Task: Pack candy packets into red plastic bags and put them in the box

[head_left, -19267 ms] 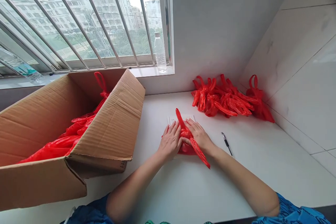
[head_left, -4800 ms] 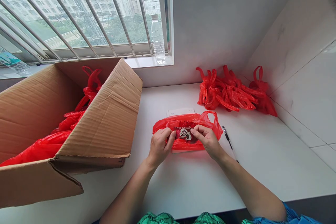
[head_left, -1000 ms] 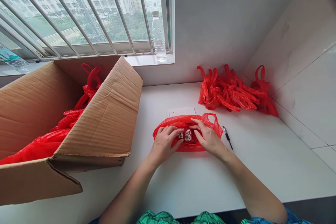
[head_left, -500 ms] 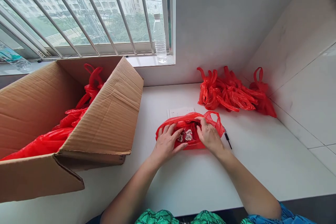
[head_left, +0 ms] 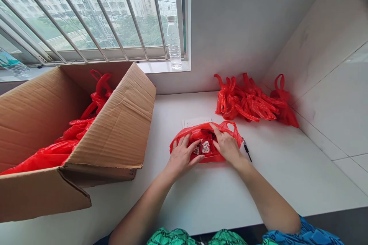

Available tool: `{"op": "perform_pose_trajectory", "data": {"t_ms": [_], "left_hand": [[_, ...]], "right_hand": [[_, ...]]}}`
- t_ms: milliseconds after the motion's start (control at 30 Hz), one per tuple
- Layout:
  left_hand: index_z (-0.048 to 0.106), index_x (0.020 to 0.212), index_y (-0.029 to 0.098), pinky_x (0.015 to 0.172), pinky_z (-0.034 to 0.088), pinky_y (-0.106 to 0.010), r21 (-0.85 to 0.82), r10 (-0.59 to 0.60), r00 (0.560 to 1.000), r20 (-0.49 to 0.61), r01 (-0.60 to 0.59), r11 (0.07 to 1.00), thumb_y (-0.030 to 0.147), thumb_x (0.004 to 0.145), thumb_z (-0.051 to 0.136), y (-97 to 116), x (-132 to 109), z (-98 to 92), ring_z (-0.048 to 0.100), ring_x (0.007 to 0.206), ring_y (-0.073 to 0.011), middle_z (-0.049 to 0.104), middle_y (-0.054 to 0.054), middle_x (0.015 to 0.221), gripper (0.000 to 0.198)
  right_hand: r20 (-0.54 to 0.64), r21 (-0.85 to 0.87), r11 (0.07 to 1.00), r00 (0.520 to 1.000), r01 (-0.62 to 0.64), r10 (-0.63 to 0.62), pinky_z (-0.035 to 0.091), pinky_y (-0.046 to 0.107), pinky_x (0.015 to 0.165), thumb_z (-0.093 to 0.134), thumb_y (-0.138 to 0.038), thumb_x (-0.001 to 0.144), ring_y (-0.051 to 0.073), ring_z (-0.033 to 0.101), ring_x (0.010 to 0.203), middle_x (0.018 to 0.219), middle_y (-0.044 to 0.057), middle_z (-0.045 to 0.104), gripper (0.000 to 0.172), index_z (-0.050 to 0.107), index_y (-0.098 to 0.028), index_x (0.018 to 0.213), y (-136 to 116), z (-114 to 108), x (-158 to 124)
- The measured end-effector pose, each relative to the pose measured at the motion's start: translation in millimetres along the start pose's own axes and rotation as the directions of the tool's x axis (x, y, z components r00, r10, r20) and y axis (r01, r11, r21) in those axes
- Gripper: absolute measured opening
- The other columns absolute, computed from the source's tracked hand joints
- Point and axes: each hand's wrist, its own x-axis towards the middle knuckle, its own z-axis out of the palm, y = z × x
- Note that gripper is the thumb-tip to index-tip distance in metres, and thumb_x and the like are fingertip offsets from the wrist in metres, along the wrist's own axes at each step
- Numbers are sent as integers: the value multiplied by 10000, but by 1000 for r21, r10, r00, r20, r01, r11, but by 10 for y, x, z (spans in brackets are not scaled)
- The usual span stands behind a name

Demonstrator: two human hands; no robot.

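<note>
The left hand (head_left: 181, 157) and right hand (head_left: 227, 147) lie on a red plastic bag (head_left: 201, 134) mid-table (head_left: 218, 199), fingers (head_left: 195, 147) spread; any grip is unclear. From the bag, red bags (head_left: 247, 101) heap at one o'clock, a pen (head_left: 247, 150) lies at three, and a cardboard box (head_left: 109, 130) stands at nine.

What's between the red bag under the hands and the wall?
A white card on the counter, its near edge hidden by the red bag; head view.
</note>
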Motion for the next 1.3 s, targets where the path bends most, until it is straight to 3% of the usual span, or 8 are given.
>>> {"op": "perform_pose_trajectory", "data": {"t_ms": [300,533,667,767,900,1133,1233,1300], "left_hand": [[580,1349,341,1003,409,-608,8,-28,999,18,28,1000,542,917,572,-1,0,-1,489,1278,-368,497,-149,1418,477],[599,1328,322,981,414,-569,21,-54,997,48,53,998,533,941,538,-2,10,-28,555,1170,-332,556,-141,1341,445],[590,1310,278,1027,379,-512,-69,-25,998,-61,21,997,485,953,542,27,29,-119,542,1193,-299,573,-117,1359,415],[636,1172,252,1037,359,-426,-194,-14,989,-149,-15,981,418,997,481,56,33,-211,590,1057,-221,683,-57,1133,286],[626,839,212,944,384,-371,-294,-22,981,-194,-37,955,364,1003,474,66,27,-251,584,780,-160,662,-4,804,270],[626,922,218,854,444,-324,-440,-103,961,-258,-22,898,302,999,488,13,25,-221,600,851,-167,667,-19,870,179],[643,1060,235,821,479,-295,-522,-108,957,-270,-51,851,293,993,502,6,19,-236,609,894,-163,666,-35,954,166],[628,1108,229,783,489,-279,-586,-186,947,-263,-4,810,325,993,503,17,10,-242,609,851,-155,662,-35,945,195]], "right_hand": [[-24,-46,999,1000,18,-19,513,328,675,500,-132,903,239,646,745,800,69,685,669,334,-223,1544,-13,-1,6],[-261,329,941,951,-74,166,545,415,751,422,-260,975,241,673,747,876,78,736,423,541,-225,1379,-62,-161,-45],[-117,808,588,962,-51,245,596,400,767,476,-354,974,224,724,798,939,55,761,399,495,-245,1358,-195,-258,-107],[45,946,312,987,-93,156,622,395,735,497,-348,964,206,730,719,891,40,767,402,449,-243,1348,-291,-270,-125],[85,978,183,991,-102,99,627,411,774,525,-289,943,201,735,743,837,4,751,373,451,-271,1308,-374,-318,-144],[28,933,360,999,-18,-23,631,359,802,606,-243,909,211,740,895,1018,35,759,268,576,-273,1174,-370,-442,-213],[-190,851,494,982,177,-26,625,375,822,601,-220,918,226,723,976,1044,57,755,127,652,-255,1029,-356,-378,-237],[-362,711,628,930,316,-59,613,409,850,571,-189,930,224,711,1009,1050,48,756,151,681,-270,992,-350,-327,-256]]}}
